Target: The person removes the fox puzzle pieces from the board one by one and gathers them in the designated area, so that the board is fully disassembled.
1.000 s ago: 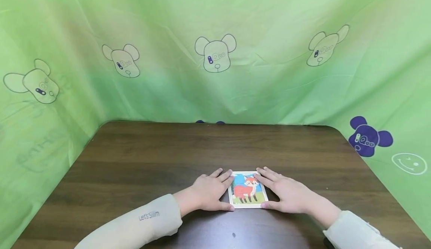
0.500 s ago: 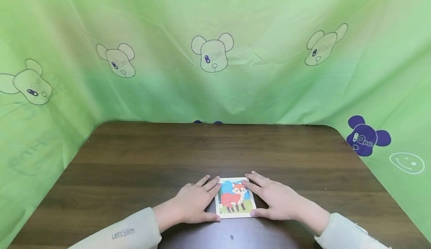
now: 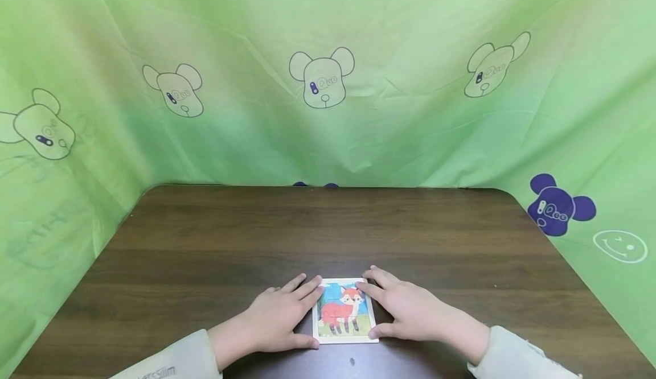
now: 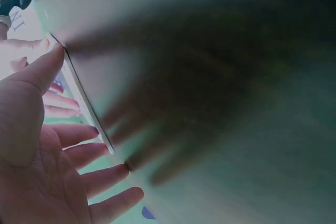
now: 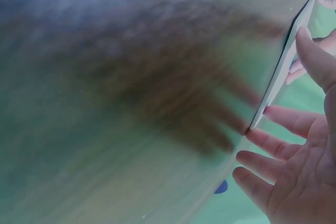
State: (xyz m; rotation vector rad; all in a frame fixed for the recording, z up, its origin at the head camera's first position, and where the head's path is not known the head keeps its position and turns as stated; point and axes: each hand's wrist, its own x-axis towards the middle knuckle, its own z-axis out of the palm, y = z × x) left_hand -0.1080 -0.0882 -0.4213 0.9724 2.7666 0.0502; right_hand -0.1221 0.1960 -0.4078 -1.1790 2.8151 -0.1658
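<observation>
On the left, the left hand point(image 3: 277, 317) has its fingers spread and almost straight, and its thumb and index finger touch the left side of the white-framed fox jigsaw puzzle point(image 3: 335, 315). This puzzle lies flat on the dark wooden table point(image 3: 318, 234), between both hands. On the right, the right hand point(image 3: 417, 313), equally spread, touches the opposite side. Neither hand seems to grasp it; the wrist views are dim.
</observation>
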